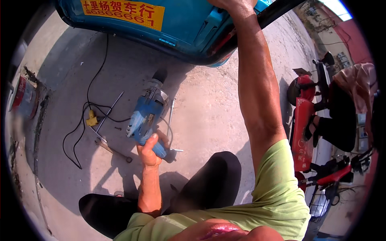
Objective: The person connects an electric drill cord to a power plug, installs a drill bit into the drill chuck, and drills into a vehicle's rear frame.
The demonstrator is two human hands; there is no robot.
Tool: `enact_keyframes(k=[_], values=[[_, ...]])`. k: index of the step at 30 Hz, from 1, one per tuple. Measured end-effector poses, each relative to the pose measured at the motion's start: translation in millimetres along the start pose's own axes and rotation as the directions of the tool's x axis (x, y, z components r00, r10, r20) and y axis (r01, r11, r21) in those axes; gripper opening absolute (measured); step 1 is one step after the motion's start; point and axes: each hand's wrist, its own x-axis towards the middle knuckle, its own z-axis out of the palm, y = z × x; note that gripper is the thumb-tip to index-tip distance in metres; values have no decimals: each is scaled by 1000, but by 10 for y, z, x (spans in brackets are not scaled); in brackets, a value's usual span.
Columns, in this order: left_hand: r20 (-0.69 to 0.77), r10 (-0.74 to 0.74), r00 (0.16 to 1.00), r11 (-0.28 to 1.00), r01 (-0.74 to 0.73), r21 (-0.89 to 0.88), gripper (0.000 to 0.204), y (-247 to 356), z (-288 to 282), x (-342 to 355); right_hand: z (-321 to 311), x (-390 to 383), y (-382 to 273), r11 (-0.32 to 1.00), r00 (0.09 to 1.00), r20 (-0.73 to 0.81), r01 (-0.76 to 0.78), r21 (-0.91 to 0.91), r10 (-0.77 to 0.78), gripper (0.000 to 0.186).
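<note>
The left hand (pixel 150 150) grips the blue drill (pixel 146 114) by its handle, pointed away, ready. The right hand (pixel 233 5) reaches up to steady the teal panel (pixel 177 24); its grip can't be made out.

The right hand (pixel 233 4) is cut off by the top edge, so its grip on the blue vehicle body (pixel 181 24) cannot be told. The drill (pixel 146 114) handle is hidden inside the left hand (pixel 150 150). The seated person (pixel 345 108) is cut at the right rim.
</note>
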Motion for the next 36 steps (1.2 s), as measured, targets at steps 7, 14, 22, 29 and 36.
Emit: enact_keyframes(k=[7,14,22,29,36], values=[[42,15,999,1000,-14,-17,31,57,-86,-3,-124,-153,-219,999,999,40,-10,47,8,60],[-6,10,1000,1000,-10,10,32,36,-77,3,-48,-192,-200,993,999,16,-42,109,40,68],[-64,58,996,998,-57,19,33,-119,-204,35,-69,-189,-251,988,998,38,-61,141,56,66],[-83,50,995,999,-49,18,34,-107,-107,8,-62,-162,-228,997,999,40,-36,74,33,65],[-65,53,996,999,-52,15,35,-148,-104,4,-78,-171,-252,995,996,57,-68,77,64,66]])
